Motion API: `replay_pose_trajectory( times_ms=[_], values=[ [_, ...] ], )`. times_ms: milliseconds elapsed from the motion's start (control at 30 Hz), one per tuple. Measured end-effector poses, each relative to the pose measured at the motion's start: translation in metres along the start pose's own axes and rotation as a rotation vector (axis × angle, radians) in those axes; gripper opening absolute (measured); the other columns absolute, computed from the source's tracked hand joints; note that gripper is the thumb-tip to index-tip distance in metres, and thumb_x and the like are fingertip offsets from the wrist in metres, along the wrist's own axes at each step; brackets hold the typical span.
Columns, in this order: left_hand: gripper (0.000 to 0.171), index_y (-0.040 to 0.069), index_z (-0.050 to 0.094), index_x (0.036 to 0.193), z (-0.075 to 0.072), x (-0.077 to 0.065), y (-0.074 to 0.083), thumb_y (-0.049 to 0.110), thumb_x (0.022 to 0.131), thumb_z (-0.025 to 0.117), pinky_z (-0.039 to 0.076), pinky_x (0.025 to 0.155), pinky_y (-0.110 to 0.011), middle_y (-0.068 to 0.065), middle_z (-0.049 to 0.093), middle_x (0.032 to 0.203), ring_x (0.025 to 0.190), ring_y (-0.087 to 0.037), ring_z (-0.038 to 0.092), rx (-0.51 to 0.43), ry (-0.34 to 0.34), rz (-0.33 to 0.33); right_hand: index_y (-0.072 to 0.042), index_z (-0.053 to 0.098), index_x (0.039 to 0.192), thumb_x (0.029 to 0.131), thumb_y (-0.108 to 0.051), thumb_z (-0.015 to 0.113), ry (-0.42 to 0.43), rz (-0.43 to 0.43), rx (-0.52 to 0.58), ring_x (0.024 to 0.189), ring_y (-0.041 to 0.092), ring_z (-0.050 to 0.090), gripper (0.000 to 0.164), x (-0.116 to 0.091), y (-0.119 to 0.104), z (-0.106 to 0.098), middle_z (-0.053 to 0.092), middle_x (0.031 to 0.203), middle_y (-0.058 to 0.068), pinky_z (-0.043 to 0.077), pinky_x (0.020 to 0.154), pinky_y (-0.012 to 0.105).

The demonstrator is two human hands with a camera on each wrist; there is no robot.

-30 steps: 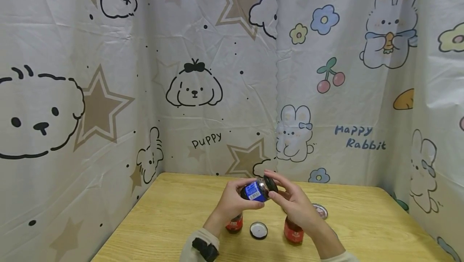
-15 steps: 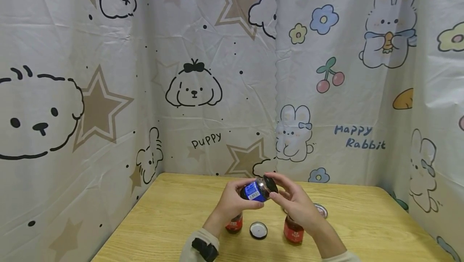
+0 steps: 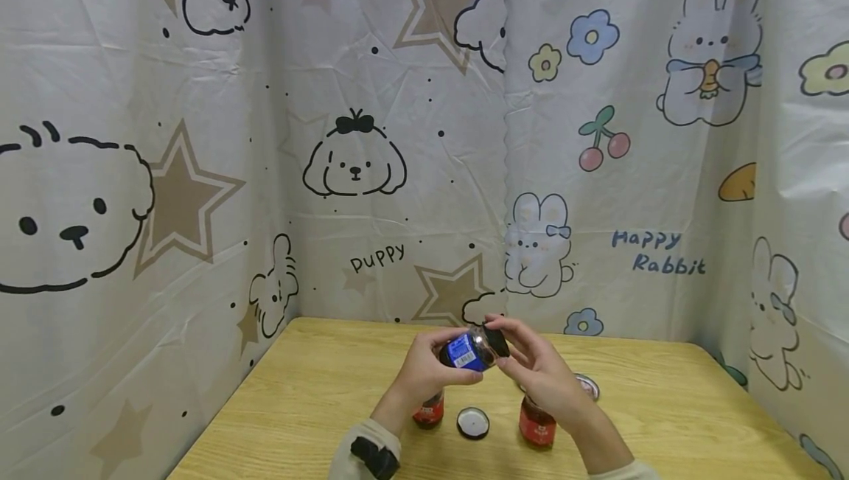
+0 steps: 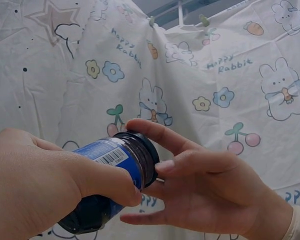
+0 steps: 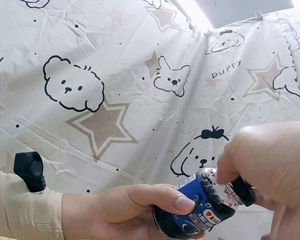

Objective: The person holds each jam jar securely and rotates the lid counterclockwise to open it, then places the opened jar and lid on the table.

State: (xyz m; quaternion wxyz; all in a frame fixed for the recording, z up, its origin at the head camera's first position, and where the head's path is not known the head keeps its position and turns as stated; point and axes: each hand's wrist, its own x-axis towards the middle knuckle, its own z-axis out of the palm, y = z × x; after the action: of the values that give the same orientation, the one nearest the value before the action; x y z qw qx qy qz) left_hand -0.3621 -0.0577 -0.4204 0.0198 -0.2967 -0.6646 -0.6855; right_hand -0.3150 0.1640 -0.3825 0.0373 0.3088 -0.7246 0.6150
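Note:
My left hand grips the body of a glass jar with a blue label and dark contents. The jar is held tilted above the table, its black lid toward the right. My right hand pinches that lid between thumb and fingertips. In the left wrist view the lid sits at the jar's mouth, with the right hand's lower fingers stretched out below. Clear glass shows between label and lid in the right wrist view.
Two red-labelled jars stand on the wooden table, partly hidden by the hands. Between them a round lid lies with its white inside up. Another lid lies behind the right wrist. Printed curtains surround the table.
My right fingers have shifted around the black lid, and the lid's angle has changed slightly, with more clear glass showing beside it. The left hand and its jar stay in place.

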Motion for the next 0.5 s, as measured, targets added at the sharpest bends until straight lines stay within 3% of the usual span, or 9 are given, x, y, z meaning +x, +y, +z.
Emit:
replay_pose_trajectory(
  times_ms=[300, 400, 500],
  values=[
    [0.06, 0.009, 0.072, 0.129, 0.001, 0.002, -0.001, -0.003, 0.074, 0.09, 0.06, 0.084, -0.037, -0.01, 0.068, 0.122, 0.104, -0.025, 0.067, 0.007, -0.022, 0.015, -0.002, 0.053, 0.121, 0.104, -0.011, 0.062, 0.082, -0.011, 0.059, 0.15, 0.036, 0.029, 0.021, 0.002, 0.001, 0.011, 0.041, 0.158, 0.013, 0.033, 0.112, 0.057],
    [0.06, 0.009, 0.071, 0.13, 0.001, 0.001, -0.002, -0.003, 0.074, 0.089, 0.06, 0.084, -0.037, -0.01, 0.068, 0.123, 0.104, -0.026, 0.067, 0.006, -0.027, 0.011, -0.003, 0.052, 0.115, 0.105, -0.011, 0.061, 0.108, -0.034, 0.044, 0.148, 0.037, 0.032, 0.016, 0.004, 0.003, 0.014, 0.044, 0.156, 0.014, 0.034, 0.112, 0.057],
    [0.061, 0.009, 0.071, 0.131, 0.001, 0.001, -0.002, -0.003, 0.075, 0.089, 0.06, 0.084, -0.037, -0.01, 0.067, 0.124, 0.104, -0.026, 0.067, 0.004, -0.028, 0.006, -0.005, 0.053, 0.11, 0.104, -0.008, 0.061, 0.121, -0.04, 0.038, 0.145, 0.041, 0.036, 0.011, 0.005, 0.004, 0.015, 0.045, 0.155, 0.015, 0.044, 0.108, 0.05]
  ],
)
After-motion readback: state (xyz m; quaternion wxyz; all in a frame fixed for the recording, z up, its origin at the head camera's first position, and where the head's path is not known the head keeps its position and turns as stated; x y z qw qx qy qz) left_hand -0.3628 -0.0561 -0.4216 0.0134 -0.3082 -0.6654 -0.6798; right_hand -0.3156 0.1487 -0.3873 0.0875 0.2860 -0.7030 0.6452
